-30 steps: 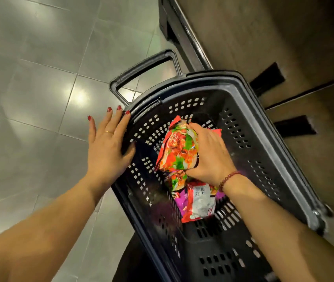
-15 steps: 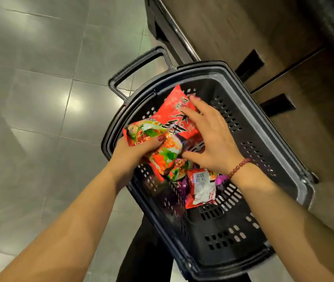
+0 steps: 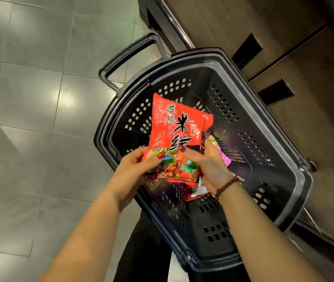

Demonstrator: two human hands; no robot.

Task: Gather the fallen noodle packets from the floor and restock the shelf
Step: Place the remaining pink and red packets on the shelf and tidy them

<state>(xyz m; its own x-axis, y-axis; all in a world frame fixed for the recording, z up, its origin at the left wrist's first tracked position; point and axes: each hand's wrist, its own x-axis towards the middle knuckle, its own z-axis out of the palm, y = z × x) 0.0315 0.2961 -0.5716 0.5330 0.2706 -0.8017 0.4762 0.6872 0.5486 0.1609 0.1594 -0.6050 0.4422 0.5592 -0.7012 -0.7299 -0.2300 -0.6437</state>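
Note:
A red noodle packet point(image 3: 177, 131) with black characters is held upright over the black plastic basket point(image 3: 274, 139). My left hand point(image 3: 135, 169) grips its lower left corner with the thumb on its front. On its lower right edge my right hand point(image 3: 208, 165) holds it the same way. Behind the right hand sits a pink and purple packet point(image 3: 224, 157), and another red packet point(image 3: 197, 193) lies under my hands on the basket floor. How many packets are stacked in my grip is hidden.
The basket stands on a grey tiled floor point(image 3: 29, 119), its handle point(image 3: 129, 55) pointing away to the upper left. Brown cabinet fronts with dark pull slots point(image 3: 276, 92) run along the right, close to the basket's far rim.
The red packet has been lifted and turned so its printed face shows. My left hand shifted from a green and orange packet to this packet's lower left corner, and my right hand now grips its lower right.

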